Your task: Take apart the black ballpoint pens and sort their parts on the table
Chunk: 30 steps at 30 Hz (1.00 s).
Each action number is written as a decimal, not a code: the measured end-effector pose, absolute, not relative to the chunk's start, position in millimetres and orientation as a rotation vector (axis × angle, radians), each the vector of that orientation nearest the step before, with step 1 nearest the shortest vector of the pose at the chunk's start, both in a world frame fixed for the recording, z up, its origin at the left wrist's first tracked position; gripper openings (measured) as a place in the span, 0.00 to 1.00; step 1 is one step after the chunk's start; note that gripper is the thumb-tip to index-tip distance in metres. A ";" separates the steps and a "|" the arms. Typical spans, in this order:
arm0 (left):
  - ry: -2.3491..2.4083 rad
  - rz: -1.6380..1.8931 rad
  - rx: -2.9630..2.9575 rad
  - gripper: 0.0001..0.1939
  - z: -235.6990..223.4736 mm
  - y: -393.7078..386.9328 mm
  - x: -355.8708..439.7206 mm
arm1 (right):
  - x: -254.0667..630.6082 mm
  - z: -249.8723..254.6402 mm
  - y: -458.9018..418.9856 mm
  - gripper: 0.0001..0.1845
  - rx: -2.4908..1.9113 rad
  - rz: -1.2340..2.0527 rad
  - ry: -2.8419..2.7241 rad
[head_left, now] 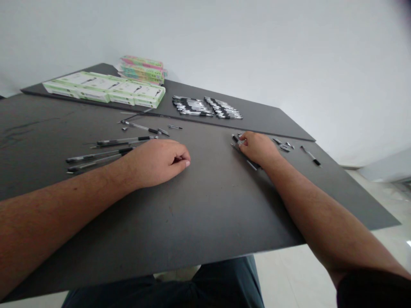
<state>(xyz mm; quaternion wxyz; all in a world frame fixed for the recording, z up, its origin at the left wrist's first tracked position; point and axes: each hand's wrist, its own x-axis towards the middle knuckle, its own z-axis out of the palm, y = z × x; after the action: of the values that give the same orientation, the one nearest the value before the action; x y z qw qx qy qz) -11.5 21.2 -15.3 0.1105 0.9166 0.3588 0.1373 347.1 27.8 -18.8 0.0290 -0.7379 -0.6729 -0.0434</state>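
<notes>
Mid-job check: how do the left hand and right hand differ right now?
The left hand lies curled on the dark tabletop, nothing visibly held, while the right hand pinches a small clear pen part. The left hand sits beside loose pens; the right hand sits over another pen. Both rest palm-down on the same tabletop.

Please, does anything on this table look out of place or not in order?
Yes: several loose pens lie at different angles beside the left hand. They look untidy compared with the neat rows of pens farther back on the dark table.

Head-worn view; faces forward and down
</notes>
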 end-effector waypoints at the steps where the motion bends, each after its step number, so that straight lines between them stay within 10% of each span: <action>1: 1.054 0.404 2.694 0.20 -15.4 21.2 -11.5 | 346.5 -19.0 27.7 0.22 -2.278 -0.136 -2.069; 13: 1.048 0.419 2.706 0.19 -16.2 22.1 -11.1 | 352.3 1.9 19.3 0.29 -2.110 -0.268 -1.994; 30: 1.031 0.402 2.723 0.18 -16.2 23.1 -12.6 | 344.9 8.7 8.6 0.10 -2.187 0.001 -2.327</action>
<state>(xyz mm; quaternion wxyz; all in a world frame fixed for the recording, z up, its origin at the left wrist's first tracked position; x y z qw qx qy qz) -12.6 23.1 -16.2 0.1008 0.9217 0.3491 0.1361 344.9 8.6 8.7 -0.0259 -0.6846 -0.7285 0.0004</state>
